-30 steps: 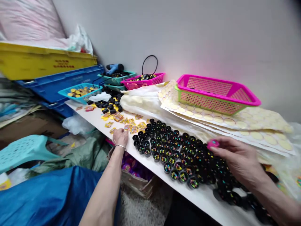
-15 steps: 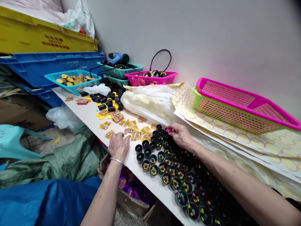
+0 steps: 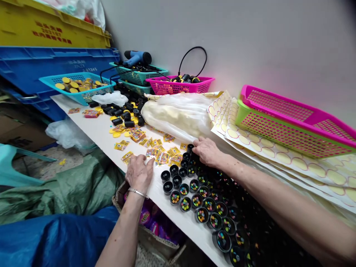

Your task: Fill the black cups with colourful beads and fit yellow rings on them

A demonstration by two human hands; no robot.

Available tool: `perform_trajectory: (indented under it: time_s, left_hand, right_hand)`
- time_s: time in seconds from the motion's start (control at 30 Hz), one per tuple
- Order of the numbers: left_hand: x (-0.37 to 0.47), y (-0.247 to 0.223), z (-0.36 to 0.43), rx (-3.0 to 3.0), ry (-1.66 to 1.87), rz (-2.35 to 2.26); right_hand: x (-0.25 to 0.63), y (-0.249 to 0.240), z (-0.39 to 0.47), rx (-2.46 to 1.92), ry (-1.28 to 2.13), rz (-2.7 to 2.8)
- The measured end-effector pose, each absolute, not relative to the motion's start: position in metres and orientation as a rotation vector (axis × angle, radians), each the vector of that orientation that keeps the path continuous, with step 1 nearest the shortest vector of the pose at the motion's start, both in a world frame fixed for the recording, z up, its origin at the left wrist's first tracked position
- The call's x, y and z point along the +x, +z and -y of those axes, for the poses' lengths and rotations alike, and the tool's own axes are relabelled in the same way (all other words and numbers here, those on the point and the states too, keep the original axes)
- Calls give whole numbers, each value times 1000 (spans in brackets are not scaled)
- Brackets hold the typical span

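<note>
Rows of small black cups [image 3: 184, 189] stand upright on the white table, many holding colourful beads and a few looking bare inside. My left hand [image 3: 139, 171] rests at the table's near edge, its fingers bent and apart with nothing visible in them, just beside small yellow printed packets [image 3: 162, 155]. My right hand [image 3: 207, 151] is at the far end of the cups, fingertips closed together against a black cup [image 3: 190, 148]. Whatever those fingertips pinch is hidden. My right forearm covers part of the dark cup rows.
Black cylinders and yellow discs [image 3: 126, 116] lie in a heap farther back. Behind stand a blue basket [image 3: 83, 97], a pink basket [image 3: 178, 88] and a blue heat-gun-like tool [image 3: 137, 58]. Sticker sheets [image 3: 258, 146] lie under a green basket [image 3: 278, 128] at right. An open carton [image 3: 155, 243] sits below.
My right hand has shifted slightly up to the far cups; the small pink thing in its fingertips is no longer visible. My left hand stays in place. The view has tilted a little.
</note>
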State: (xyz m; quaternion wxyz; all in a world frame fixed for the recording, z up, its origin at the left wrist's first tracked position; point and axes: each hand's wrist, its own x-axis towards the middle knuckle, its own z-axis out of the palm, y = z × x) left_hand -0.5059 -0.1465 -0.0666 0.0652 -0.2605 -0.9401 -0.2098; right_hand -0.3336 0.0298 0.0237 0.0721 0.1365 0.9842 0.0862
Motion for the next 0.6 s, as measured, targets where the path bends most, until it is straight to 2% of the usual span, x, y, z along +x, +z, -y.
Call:
perform_trajectory:
  time_s: [0.13, 0.27, 0.33, 0.5, 0.6]
  left_hand:
    - [-506, -66, 146, -803, -637, 2839]
    - [-508, -68, 146, -798, -640, 2844]
    - [-510, -69, 146, -807, -649, 2854]
    - [-514, -66, 141, -778, -660, 2890]
    - [-518, -63, 136, -797, -610, 2950]
  right_hand:
    - [-331, 27, -24, 418, 284, -2980]
    - [-320, 28, -29, 755, 101, -3084]
    - [-308, 32, -30, 983, -206, -3170]
    - [-215, 50, 10, 1212, -1415, -3155]
    - [-112, 43, 47, 1477, -1747, -2998]
